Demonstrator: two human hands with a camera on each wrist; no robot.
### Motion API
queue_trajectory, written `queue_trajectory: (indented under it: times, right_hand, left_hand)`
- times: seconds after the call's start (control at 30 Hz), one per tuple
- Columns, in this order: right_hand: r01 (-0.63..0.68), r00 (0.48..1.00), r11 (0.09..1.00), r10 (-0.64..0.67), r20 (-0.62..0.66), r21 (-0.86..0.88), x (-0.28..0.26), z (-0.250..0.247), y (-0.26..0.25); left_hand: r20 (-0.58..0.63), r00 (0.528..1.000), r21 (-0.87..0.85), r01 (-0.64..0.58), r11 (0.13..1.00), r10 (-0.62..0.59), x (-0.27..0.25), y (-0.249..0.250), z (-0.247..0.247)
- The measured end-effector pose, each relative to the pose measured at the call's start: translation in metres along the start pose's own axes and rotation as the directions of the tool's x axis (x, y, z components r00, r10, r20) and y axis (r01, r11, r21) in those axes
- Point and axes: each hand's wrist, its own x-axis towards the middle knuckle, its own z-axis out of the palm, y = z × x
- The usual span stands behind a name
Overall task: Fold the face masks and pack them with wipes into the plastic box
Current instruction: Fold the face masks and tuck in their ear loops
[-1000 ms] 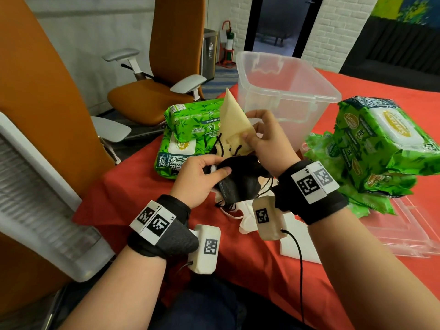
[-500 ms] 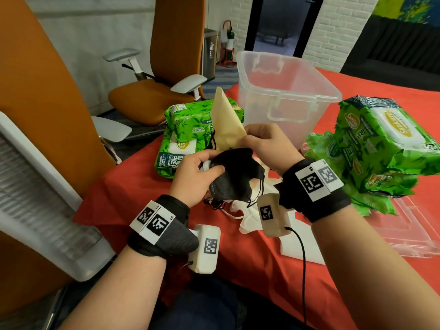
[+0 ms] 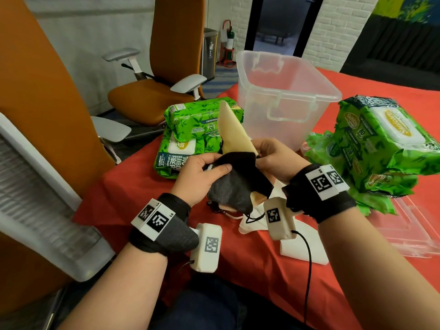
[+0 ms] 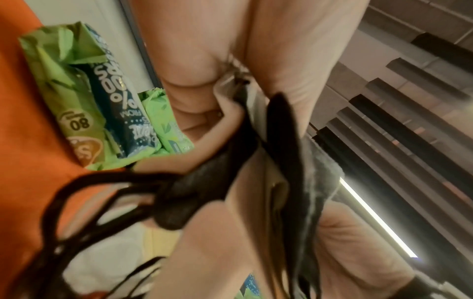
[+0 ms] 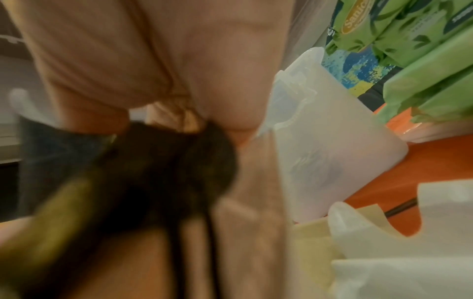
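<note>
I hold a small stack of face masks above the red table. A black mask [image 3: 235,184] lies on the near side and a tan mask [image 3: 232,132] stands up behind it. My left hand [image 3: 202,177] grips the black mask [image 4: 289,153] at its left end, thumb on top. My right hand [image 3: 273,160] pinches the tan mask at the stack's right edge; the right wrist view is blurred. Black ear loops [image 4: 76,198] dangle below. The clear plastic box [image 3: 285,96] stands open behind the hands. Green wipe packs lie to the left [image 3: 190,129] and right [image 3: 381,144].
White masks [image 3: 307,241] lie on the red tablecloth [image 3: 238,270] under my right wrist. The box's clear lid [image 3: 409,229] lies flat at the right. Orange office chairs [image 3: 147,96] stand beyond the table's left edge.
My right hand has come down with the tan mask and set it against the black mask. The left hand shifted its grip slightly up the black mask.
</note>
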Motion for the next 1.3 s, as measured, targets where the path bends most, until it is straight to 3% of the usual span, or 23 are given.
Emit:
queue_trajectory:
  times: [0.2, 0.4, 0.47, 0.57, 0.63, 0.7, 0.8, 0.93, 1.0, 1.17, 1.3]
  right_hand:
    - [0.013, 0.983, 1.0, -0.018, -0.18, -0.028, 0.003, -0.007, 0.009]
    - [0.045, 0.98, 0.999, -0.041, -0.196, 0.013, 0.001, -0.003, 0.005]
    - [0.01, 0.98, 0.993, 0.014, -0.198, 0.116, 0.002, 0.0, 0.002]
    - [-0.089, 0.953, 0.912, 0.195, -0.233, 0.401, 0.005, 0.0, -0.003]
    - [-0.16, 0.924, 0.94, 0.25, -0.289, 0.3, 0.006, -0.001, -0.006]
    - [-0.171, 0.922, 0.981, 0.19, -0.337, 0.086, 0.006, -0.002, -0.006]
    - [-0.107, 0.904, 0.994, 0.089, -0.419, -0.02, 0.006, 0.0, -0.008]
    - [0.021, 0.802, 0.987, -0.111, -0.587, -0.158, 0.006, -0.008, -0.015]
    - [0.05, 0.773, 0.969, -0.19, -0.605, -0.24, 0.002, -0.013, -0.019]
    - [0.199, 0.819, 0.961, -0.271, -0.506, -0.194, -0.015, -0.02, -0.026]
    - [0.088, 0.879, 0.963, -0.195, -0.436, -0.254, -0.016, -0.016, -0.019]
  left_hand:
    - [-0.036, 0.998, -0.108, 0.049, 0.993, -0.054, 0.001, -0.003, 0.006]
    - [-0.038, 0.995, -0.124, 0.09, 0.988, -0.096, -0.001, -0.001, 0.014]
    - [-0.05, 0.994, -0.098, 0.091, 0.991, -0.096, -0.001, -0.001, 0.015]
    - [-0.065, 0.994, -0.033, 0.086, 0.996, -0.088, -0.001, -0.001, 0.014]
    - [-0.066, 0.995, 0.03, 0.07, 0.997, -0.068, -0.001, -0.002, 0.014]
    - [-0.056, 0.997, 0.092, 0.049, 0.995, -0.044, -0.002, -0.002, 0.014]
    - [-0.049, 0.998, 0.128, 0.05, 0.991, -0.044, -0.003, -0.001, 0.013]
    - [-0.087, 0.994, 0.102, 0.069, 0.992, -0.06, -0.004, -0.001, 0.01]
    - [-0.131, 0.989, 0.074, 0.084, 0.994, -0.074, -0.002, -0.003, 0.007]
    - [-0.26, 0.956, -0.09, 0.114, 0.989, -0.134, 0.004, -0.009, -0.004]
    - [-0.275, 0.948, -0.195, 0.111, 0.974, -0.163, 0.004, -0.007, -0.001]
